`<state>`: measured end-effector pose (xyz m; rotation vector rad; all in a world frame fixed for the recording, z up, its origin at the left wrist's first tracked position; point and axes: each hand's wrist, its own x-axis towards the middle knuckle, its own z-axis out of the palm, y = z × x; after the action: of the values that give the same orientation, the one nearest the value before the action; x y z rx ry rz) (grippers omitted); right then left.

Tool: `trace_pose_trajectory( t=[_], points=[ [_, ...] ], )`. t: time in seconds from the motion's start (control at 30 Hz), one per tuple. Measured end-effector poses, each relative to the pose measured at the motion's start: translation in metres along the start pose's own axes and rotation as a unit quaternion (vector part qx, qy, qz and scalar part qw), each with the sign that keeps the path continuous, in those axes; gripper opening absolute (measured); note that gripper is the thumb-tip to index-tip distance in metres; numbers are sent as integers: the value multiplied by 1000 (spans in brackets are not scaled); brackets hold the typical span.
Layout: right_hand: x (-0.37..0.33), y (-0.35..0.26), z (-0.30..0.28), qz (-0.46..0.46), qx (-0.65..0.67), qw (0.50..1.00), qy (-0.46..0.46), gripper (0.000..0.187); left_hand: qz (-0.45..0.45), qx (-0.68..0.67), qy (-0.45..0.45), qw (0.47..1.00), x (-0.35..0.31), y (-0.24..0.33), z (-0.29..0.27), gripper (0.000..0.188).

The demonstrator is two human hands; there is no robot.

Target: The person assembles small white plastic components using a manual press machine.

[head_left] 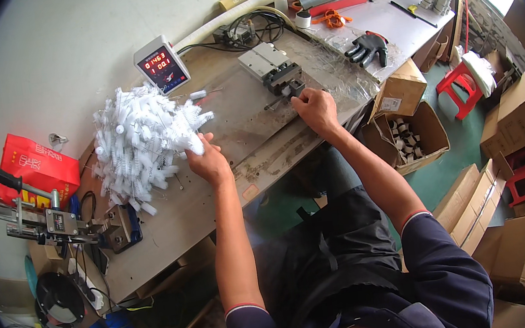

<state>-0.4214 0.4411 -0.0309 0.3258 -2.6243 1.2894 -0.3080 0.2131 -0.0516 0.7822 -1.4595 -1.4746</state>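
Note:
A large heap of white twisted-wire bristle brushes [135, 143] lies on the left of the workbench [214, 199]. At the heap's right edge, my left hand [210, 162] has its fingers closed around the end of a white brush [193, 145]. Farther right, my right hand [317, 111] is closed in a pinch beside the dark metal block at the front of a small grey bench machine [270, 65]. Whatever lies between those fingers is hidden. A single brush [198, 95] rests apart, behind the heap.
A counter box with a red display [162, 65] stands behind the heap. A lever press [60, 221] and a red bag [37, 169] are at the left. On the right are a black glove [368, 49], an open carton of small parts [426, 137] and a red stool [459, 87].

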Motion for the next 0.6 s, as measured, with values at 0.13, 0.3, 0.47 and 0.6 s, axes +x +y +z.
trace_pose_trajectory(
  t=[0.13, 0.3, 0.47, 0.6],
  points=[
    [-5, 3, 4, -6, 1, 999, 34, 27, 79, 94, -23, 992, -7, -4, 5, 15],
    [-5, 7, 2, 7, 28, 998, 49, 28, 252, 208, -133, 936, -29, 7, 33, 20],
    [-6, 5, 3, 8, 42, 998, 42, 28, 218, 283, -222, 907, -55, 17, 73, 18],
    [-5, 3, 5, 4, 42, 998, 40, 29, 257, 290, -194, 901, -55, 16, 84, 14]
  ],
)
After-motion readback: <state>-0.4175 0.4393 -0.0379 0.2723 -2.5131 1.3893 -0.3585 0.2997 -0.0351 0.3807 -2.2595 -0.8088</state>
